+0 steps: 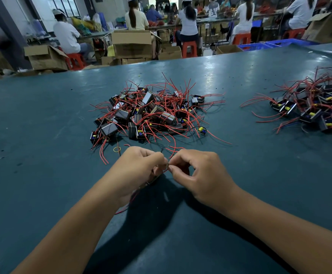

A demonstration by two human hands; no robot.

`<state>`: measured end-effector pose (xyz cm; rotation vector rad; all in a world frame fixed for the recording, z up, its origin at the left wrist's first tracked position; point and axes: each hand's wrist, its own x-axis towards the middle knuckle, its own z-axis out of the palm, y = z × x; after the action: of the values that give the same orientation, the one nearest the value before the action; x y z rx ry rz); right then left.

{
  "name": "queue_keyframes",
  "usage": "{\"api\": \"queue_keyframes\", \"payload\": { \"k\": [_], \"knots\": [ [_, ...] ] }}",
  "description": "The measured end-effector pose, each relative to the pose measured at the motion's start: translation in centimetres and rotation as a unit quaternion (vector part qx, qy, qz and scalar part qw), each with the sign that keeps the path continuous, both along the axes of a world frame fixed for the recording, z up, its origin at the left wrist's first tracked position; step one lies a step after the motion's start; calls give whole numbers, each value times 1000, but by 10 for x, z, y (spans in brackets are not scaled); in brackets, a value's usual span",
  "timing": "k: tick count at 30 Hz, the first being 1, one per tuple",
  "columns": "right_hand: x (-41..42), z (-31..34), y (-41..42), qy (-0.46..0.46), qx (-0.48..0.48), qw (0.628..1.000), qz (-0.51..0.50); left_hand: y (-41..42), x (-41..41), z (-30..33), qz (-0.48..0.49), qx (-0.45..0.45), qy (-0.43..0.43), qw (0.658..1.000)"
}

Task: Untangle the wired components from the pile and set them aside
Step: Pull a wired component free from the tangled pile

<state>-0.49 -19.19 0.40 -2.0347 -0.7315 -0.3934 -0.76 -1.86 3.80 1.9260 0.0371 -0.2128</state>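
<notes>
A tangled pile [151,113] of small black box components with red and black wires lies mid-table. A second heap of the same components [315,107] sits at the right edge. My left hand [139,173] is closed around a wired component, mostly hidden in the palm, with red wires trailing out below the wrist. My right hand [198,175] pinches a wire end right against my left fingertips, in front of the pile. A red wire [174,150] arcs up from between the hands.
The table [42,135] is dark green and glossy. A small yellow rubber band [116,149] lies just in front of the pile. Beyond the far edge are cardboard boxes [131,43], red stools, blue crates and several seated people with their backs turned.
</notes>
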Motion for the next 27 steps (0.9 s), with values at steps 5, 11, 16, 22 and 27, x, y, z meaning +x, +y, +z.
{"api": "queue_keyframes", "payload": {
  "k": [5, 11, 16, 22, 27],
  "knots": [
    [1, 1, 0, -22, 0, 1000, 1, 8, 3, 3, -17, 7, -66, 998],
    [6, 2, -6, -5, 30, 999, 13, 37, 10, 9, -170, 113, -315, 927],
    [5, 3, -8, -18, 26, 999, 37, 32, 13, 6, -202, 172, -387, 883],
    [6, 2, -8, -9, 30, 998, 50, 29, 12, 7, -193, 212, -436, 853],
    [6, 3, -8, -25, 26, 999, 41, 26, 11, 6, -179, 252, -467, 828]
  ]
}}
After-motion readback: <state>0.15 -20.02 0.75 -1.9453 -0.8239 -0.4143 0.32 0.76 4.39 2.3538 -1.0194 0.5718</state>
